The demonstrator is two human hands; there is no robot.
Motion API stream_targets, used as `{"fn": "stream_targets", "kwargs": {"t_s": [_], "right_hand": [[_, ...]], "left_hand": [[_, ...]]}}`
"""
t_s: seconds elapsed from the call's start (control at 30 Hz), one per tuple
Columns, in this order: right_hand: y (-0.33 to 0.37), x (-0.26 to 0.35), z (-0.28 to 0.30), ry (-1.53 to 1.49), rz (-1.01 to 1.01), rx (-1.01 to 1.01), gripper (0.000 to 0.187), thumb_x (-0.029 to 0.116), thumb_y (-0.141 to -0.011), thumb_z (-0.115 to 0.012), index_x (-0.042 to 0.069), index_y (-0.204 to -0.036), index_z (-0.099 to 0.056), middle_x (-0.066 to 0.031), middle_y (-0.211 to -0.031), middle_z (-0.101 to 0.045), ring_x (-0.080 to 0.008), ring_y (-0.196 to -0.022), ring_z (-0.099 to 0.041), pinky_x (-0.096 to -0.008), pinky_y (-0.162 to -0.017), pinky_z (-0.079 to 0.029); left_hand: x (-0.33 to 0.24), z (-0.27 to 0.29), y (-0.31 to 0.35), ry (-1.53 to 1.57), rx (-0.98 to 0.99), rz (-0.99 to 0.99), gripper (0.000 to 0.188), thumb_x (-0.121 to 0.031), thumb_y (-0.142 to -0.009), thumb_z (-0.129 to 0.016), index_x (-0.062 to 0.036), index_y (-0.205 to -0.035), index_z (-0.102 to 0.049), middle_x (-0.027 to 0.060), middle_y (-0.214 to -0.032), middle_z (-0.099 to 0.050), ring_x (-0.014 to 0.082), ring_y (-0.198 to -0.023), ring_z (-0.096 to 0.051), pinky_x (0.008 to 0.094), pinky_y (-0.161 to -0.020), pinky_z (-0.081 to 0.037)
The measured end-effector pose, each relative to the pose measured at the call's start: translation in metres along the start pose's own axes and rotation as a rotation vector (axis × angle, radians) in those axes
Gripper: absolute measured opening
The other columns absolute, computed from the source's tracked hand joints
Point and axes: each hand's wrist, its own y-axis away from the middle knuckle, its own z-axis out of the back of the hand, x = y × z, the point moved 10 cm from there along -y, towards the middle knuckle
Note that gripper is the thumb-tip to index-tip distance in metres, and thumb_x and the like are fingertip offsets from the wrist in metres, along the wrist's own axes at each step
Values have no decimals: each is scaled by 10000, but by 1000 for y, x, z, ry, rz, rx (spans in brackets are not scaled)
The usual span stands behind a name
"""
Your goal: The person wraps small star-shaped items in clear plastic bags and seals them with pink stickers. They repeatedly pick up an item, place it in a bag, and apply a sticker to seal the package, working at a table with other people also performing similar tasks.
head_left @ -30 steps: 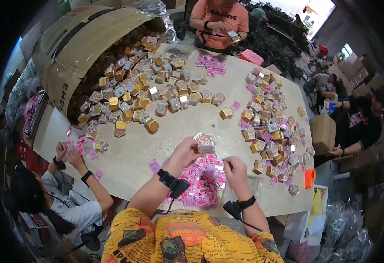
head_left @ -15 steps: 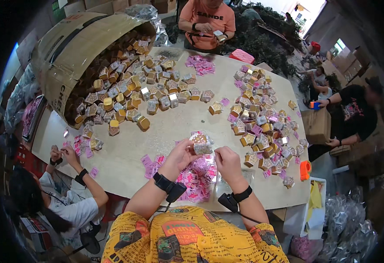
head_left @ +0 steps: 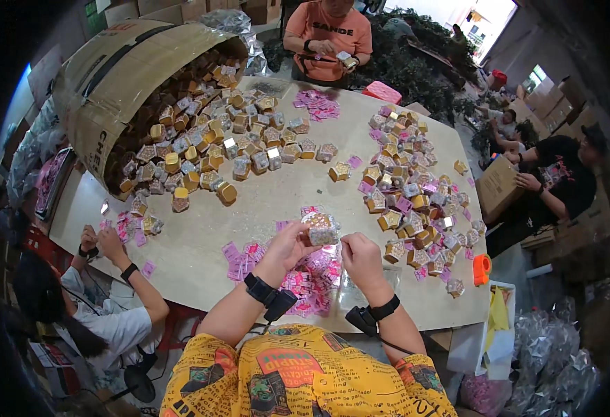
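Note:
My left hand [head_left: 288, 247] grips a small glittery box [head_left: 324, 229] with a patterned top, holding it up over the table in front of me. My right hand [head_left: 363, 260] is just right of the box, its thumb and finger pinched together; whatever may be between them is too small to make out. Beneath and between my hands lies a heap of small pink printed packets [head_left: 306, 295]. More loose pink packets [head_left: 239, 260] spread beside my left forearm.
A tipped carton [head_left: 103, 76] spills many gold and silver boxes [head_left: 249, 135] across the far left. Another heap of boxes [head_left: 416, 198] mixed with pink packets lies right. An orange tape dispenser [head_left: 482, 269] sits at the right edge. Co-workers sit left, stand opposite and right.
My hands and the box stay almost in place. At the right, a person has tilted a carton and moved a hand onto its side. The view has shifted slightly.

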Motion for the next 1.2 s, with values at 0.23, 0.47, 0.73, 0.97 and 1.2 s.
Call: {"fn": "stream_targets", "kwargs": {"t_s": [0.23,0.47,0.73,0.97,1.2], "right_hand": [[3,1,6,43,11,-1,58,33,-738,-607,23,-786,-574,-140,-729,-563,-329,-650,-575,-400,-589,-473],[7,3,0,224,65,32,53,26,-718,-588,36,-742,-542,-128,-707,-530,-309,-634,-577,-384,-569,-486],[13,3,-7,329,134,44,90,36,-697,-577,50,-679,-490,-112,-677,-512,-275,-597,-574,-371,-535,-488],[19,-6,-5,306,135,56,102,32,-700,-590,49,-675,-492,-110,-671,-511,-274,-601,-574,-369,-538,-490],[22,-11,3,241,126,48,106,28,-706,-599,49,-685,-498,-108,-675,-512,-279,-616,-571,-376,-545,-485]], "left_hand": [[4,-7,1,-57,-21,-6,233,-106,-911,-454,23,-1095,-513,160,-1086,-580,260,-985,-601,410,-850,-528],[4,-12,6,-117,-71,-56,238,-116,-910,-489,-24,-1129,-463,152,-1091,-569,240,-963,-610,402,-831,-534],[8,-3,9,-210,-215,-108,251,-118,-889,-542,-63,-1116,-451,116,-1065,-573,223,-940,-611,371,-771,-540],[19,0,7,-189,-230,-135,244,-128,-885,-546,-72,-1105,-458,104,-1034,-589,219,-927,-616,376,-763,-535],[30,-5,3,-155,-169,-58,242,-128,-883,-552,-59,-1091,-450,116,-1029,-590,235,-934,-619,402,-793,-536]]}}
